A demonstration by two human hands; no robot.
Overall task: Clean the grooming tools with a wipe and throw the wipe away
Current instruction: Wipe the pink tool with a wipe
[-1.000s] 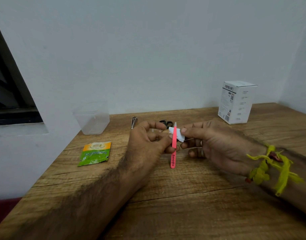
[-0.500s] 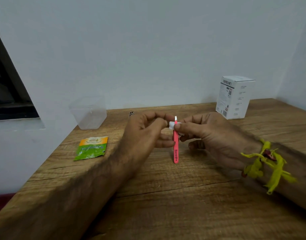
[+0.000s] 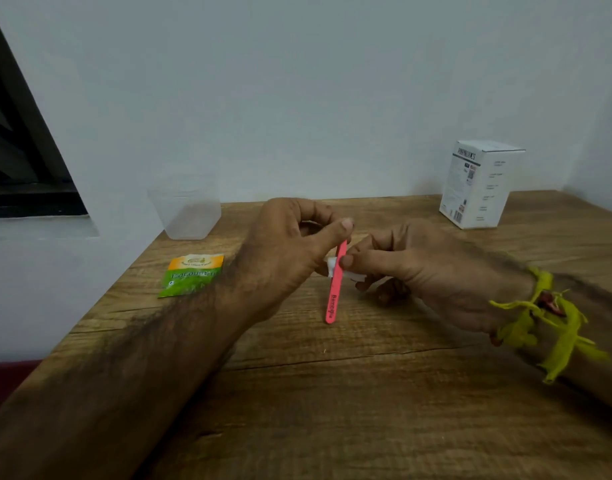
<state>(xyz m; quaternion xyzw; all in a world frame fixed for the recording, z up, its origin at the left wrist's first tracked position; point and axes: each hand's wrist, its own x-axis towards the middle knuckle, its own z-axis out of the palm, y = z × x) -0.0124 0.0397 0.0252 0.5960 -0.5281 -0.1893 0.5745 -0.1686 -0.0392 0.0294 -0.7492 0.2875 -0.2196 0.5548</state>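
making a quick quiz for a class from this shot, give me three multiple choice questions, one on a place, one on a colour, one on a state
1. Where does the white box stand?
A. far right of the table, near the wall
B. beside the clear cup
C. at the table's near edge

2. What colour are the tweezers?
A. blue
B. pink
C. black

3. What is the right hand doing?
A. lying flat on the table
B. lifting the box
C. pinching a white wipe around the tweezers

Answers:
1 A, the box stands at the back right, while the clear cup is far left.
2 B, the shaft between the hands is bright pink.
3 C, thumb and fingers press the wipe onto the tweezers, whose upper end the left hand holds.
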